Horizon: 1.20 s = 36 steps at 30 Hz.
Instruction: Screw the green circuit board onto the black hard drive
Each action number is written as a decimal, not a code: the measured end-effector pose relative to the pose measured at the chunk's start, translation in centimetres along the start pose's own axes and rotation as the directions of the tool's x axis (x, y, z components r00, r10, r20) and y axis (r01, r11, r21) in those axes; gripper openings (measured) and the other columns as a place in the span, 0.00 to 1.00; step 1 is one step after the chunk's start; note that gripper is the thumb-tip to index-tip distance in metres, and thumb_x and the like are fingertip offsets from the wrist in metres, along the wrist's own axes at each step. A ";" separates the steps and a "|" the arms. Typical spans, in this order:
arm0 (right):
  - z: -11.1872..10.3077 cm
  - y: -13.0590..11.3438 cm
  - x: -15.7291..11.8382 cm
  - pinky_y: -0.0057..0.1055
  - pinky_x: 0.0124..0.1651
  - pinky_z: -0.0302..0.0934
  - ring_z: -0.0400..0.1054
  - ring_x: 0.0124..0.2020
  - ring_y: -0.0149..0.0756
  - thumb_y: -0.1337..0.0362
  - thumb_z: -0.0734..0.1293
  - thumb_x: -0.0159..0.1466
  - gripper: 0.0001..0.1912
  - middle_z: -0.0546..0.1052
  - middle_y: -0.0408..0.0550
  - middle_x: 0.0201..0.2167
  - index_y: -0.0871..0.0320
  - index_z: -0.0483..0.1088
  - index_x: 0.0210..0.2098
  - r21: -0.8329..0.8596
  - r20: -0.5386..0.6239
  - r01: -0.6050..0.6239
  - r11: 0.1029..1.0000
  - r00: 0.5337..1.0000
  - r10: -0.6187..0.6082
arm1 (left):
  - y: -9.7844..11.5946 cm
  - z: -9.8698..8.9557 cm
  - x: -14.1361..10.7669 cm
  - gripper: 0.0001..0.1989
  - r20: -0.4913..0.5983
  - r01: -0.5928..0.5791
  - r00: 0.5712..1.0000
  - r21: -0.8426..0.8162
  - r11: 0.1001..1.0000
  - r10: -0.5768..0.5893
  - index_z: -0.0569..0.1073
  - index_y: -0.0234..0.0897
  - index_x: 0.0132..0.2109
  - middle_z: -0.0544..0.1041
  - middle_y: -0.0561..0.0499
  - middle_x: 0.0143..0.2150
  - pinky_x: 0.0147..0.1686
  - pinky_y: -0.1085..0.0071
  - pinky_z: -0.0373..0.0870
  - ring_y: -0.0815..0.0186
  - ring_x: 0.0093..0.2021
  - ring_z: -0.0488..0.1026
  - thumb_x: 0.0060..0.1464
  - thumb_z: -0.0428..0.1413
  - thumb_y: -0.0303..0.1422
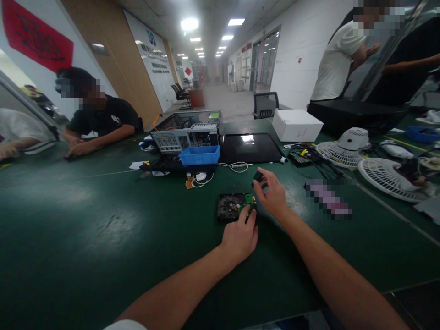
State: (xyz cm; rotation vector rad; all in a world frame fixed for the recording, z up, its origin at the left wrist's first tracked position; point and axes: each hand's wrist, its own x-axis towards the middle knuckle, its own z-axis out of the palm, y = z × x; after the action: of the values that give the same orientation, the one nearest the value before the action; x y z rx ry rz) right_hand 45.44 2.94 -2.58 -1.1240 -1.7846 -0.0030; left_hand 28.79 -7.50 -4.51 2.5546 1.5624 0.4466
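Observation:
A hard drive (pixel 228 206) lies on the green table (pixel 154 238), its green circuit board facing up at the right end. My left hand (pixel 240 233) rests on the drive's near right part, its fingers spread over the board. Just above the drive's far right corner, my right hand (pixel 271 192) grips a small dark screwdriver (pixel 257 176) by its handle. The shaft points down to the board; whether its tip touches a screw is too small to tell.
Beyond the drive stand a blue tray (pixel 200 156), an open computer case (pixel 172 140), a black panel (pixel 252 147) and a white box (pixel 297 125). Fan parts (pixel 343 151) lie at the right, a blurred pink object (pixel 328 198) nearer. People sit at left and stand at right.

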 end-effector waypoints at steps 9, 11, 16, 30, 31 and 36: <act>0.7 0.6 -0.2 0.42 0.44 0.76 0.77 0.39 0.41 0.57 0.67 0.69 0.22 0.77 0.54 0.50 0.53 0.64 0.60 0.041 -0.120 0.032 0.999 0.992 -0.027 | -0.2 0.3 0.1 0.25 -0.019 -0.035 0.999 0.029 0.999 0.035 0.63 0.36 0.68 0.63 0.42 0.71 0.45 0.61 0.81 0.55 0.56 0.77 0.68 0.48 0.36; 0.8 0.7 -0.3 0.44 0.46 0.76 0.77 0.41 0.41 0.58 0.66 0.69 0.22 0.76 0.55 0.53 0.53 0.63 0.62 0.067 -0.123 0.045 0.997 0.992 -0.037 | -0.3 0.3 0.1 0.25 -0.026 -0.039 0.999 0.033 0.999 0.040 0.64 0.36 0.68 0.63 0.42 0.72 0.45 0.62 0.81 0.56 0.57 0.76 0.68 0.48 0.36; 1.1 0.7 -0.3 0.45 0.46 0.77 0.78 0.42 0.42 0.59 0.68 0.68 0.25 0.76 0.55 0.53 0.52 0.61 0.62 0.136 -0.125 0.016 0.991 0.992 0.002 | -0.5 0.2 0.1 0.23 -0.051 -0.041 0.998 0.002 0.999 0.041 0.65 0.36 0.67 0.66 0.44 0.69 0.44 0.64 0.81 0.58 0.56 0.76 0.68 0.47 0.36; 0.5 0.6 0.2 0.34 0.32 0.75 0.75 0.40 0.38 0.58 0.70 0.67 0.20 0.75 0.54 0.52 0.52 0.65 0.56 0.030 -0.165 0.069 0.997 0.984 -0.063 | -1.2 0.4 0.6 0.21 -0.010 -0.037 0.999 0.053 0.998 0.037 0.67 0.39 0.66 0.65 0.44 0.70 0.42 0.68 0.81 0.59 0.56 0.76 0.68 0.47 0.32; 0.5 0.5 0.1 0.34 0.33 0.75 0.75 0.39 0.38 0.58 0.69 0.67 0.20 0.75 0.54 0.52 0.52 0.64 0.56 0.030 -0.157 0.068 0.997 0.986 -0.063 | -1.2 0.3 0.6 0.22 -0.009 -0.034 0.999 0.054 0.998 0.035 0.66 0.39 0.67 0.64 0.45 0.71 0.42 0.67 0.81 0.59 0.56 0.76 0.69 0.47 0.32; 0.4 0.4 -0.1 0.38 0.37 0.74 0.73 0.32 0.36 0.58 0.68 0.68 0.20 0.76 0.51 0.45 0.53 0.63 0.57 0.007 -0.116 0.054 0.998 0.992 -0.053 | -1.2 0.2 0.6 0.22 0.020 -0.052 0.999 0.073 0.996 0.050 0.67 0.40 0.67 0.63 0.45 0.72 0.43 0.65 0.81 0.58 0.55 0.77 0.69 0.46 0.31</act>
State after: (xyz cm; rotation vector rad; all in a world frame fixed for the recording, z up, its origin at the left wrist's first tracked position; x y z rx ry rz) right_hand 45.39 3.34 -3.02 -1.0471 -1.7090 -0.0895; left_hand 28.12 -6.38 -4.86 2.6509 1.5390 0.3768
